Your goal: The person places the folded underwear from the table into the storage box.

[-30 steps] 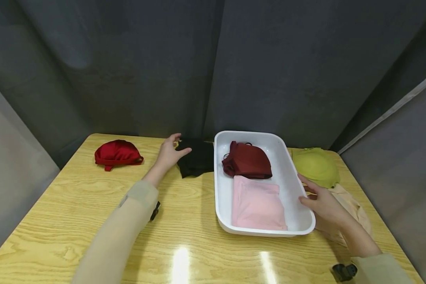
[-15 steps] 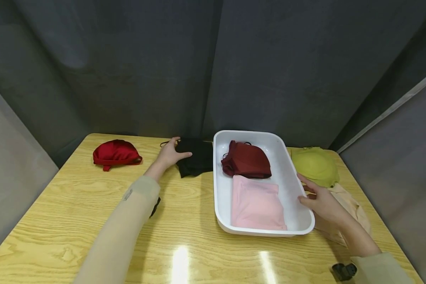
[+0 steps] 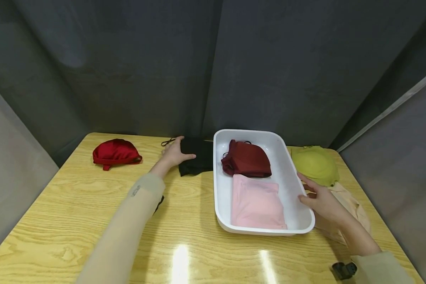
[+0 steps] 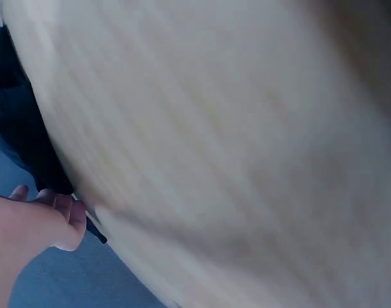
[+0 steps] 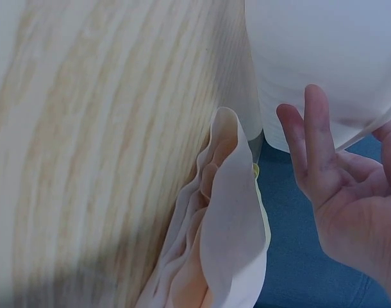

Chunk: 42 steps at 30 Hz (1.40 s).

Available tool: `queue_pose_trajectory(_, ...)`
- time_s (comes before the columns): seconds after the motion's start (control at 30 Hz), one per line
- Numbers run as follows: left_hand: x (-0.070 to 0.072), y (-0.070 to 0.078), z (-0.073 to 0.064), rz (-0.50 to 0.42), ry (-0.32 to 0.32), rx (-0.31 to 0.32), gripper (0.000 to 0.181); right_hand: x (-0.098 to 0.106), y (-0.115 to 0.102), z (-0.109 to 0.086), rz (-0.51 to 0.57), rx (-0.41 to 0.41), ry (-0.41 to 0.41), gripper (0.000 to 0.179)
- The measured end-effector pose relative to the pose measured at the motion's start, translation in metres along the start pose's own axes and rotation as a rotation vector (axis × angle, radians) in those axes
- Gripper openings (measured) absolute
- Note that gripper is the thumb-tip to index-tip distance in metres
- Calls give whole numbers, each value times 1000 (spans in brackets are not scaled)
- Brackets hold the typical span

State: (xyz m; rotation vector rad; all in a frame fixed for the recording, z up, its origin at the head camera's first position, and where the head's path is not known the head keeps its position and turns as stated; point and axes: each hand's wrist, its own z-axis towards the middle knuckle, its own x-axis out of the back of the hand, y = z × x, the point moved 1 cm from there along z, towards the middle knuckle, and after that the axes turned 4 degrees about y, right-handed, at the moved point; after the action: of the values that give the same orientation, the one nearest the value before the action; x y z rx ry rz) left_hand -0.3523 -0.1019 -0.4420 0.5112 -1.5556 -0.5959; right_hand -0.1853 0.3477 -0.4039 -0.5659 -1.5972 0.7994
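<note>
My left hand [image 3: 174, 154] rests at the left edge of a folded black garment [image 3: 198, 156], thumb and fingers spread; a thin black strap shows beyond the fingers. In the left wrist view its fingers [image 4: 64, 205] touch the garment's edge by the table's far edge. My right hand [image 3: 323, 199] is at the right side of a white plastic tub [image 3: 216, 189], thumb and index fingertip at the rim. Two straight fingers [image 5: 317, 122] lie along the outer wall in the right wrist view. Inside the tub are a dark red bra [image 3: 250, 159] and a folded pink garment [image 3: 257, 203].
A shiny red bra [image 3: 117, 152] lies at the back left of the wooden table [image 3: 71, 213]. Right of the tub sit a yellow-green bra [image 3: 316, 165] and, partly under my right hand, a beige garment [image 3: 355, 209]. A dark grey curtain [image 3: 145, 71] hangs behind.
My left hand has moved slightly to the right against the black garment's left edge, and more of the thin strap shows. The right hand and the tub stay in place.
</note>
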Motion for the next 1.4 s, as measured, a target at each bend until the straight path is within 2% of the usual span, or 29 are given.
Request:
queue_pose_trajectory(0.2, -3, 5, 4, 22, -5, 5, 95, 2, 0, 1, 3, -7, -2, 72)
queue_pose_trajectory(0.47, -3, 14, 1, 0, -6, 33, 86, 2, -1, -1, 10, -14, 1, 73)
queue_pose_trajectory(0.6, -4, 13, 1, -19, -20, 38, 83, 2, -1, -1, 19, -17, -2, 73)
queue_pose_trajectory(0.8, -4, 9, 0, -57, -49, 12, 80, 1, -1, -1, 20, -13, -2, 73)
queue_pose_trajectory(0.93, -2, 8, -3, -132, -60, -11, 80, 1, -1, -1, 10, -8, 2, 73)
queue_pose_trajectory(1.17, -3, 6, -3, -322, -64, -86, 79, 1, -1, 0, 8, -4, 1, 73)
queue_pose_trajectory(1.4, 2, 6, -7, -460, -41, -65, 72, 1, -2, 0, 21, -11, -7, 74)
